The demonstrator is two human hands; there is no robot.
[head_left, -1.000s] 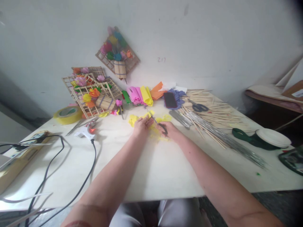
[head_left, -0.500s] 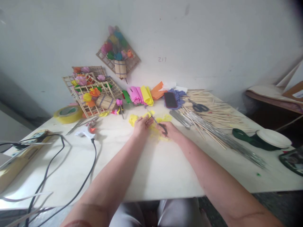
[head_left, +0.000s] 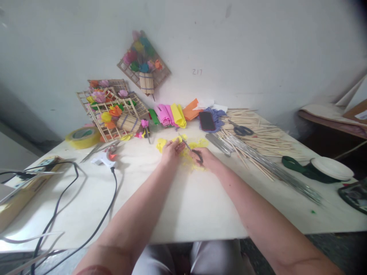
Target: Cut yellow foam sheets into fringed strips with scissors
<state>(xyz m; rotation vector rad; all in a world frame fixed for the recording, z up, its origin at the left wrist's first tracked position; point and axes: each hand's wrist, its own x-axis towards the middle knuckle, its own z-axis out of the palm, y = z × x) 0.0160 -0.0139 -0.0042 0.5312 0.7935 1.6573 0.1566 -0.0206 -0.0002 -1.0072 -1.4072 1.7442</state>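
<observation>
My right hand (head_left: 205, 157) is closed round the black handles of a pair of scissors (head_left: 196, 154), whose blades point up and left toward my other hand. With bent fingers my left hand (head_left: 172, 149) holds a small piece of yellow crepe paper (head_left: 181, 139) at the blades. Whether the blades are cutting into it is too small to tell. Yellow paper scraps (head_left: 200, 143) lie under and around both hands, and more yellow pieces (head_left: 161, 144) sit just left of my left fingers.
Bamboo sticks (head_left: 258, 130), wires (head_left: 275, 173), spare scissors (head_left: 243, 130) and a phone (head_left: 207, 121) lie right. Crepe paper rolls (head_left: 178, 115) stand behind. Leftward are a glue gun (head_left: 103, 158) with its cord, tape (head_left: 83, 138), a power strip (head_left: 31, 183) and stick lattices with paper flowers (head_left: 111, 110).
Hands, scissors and yellow paper stay in almost the same place. The whole view has shifted very slightly.
</observation>
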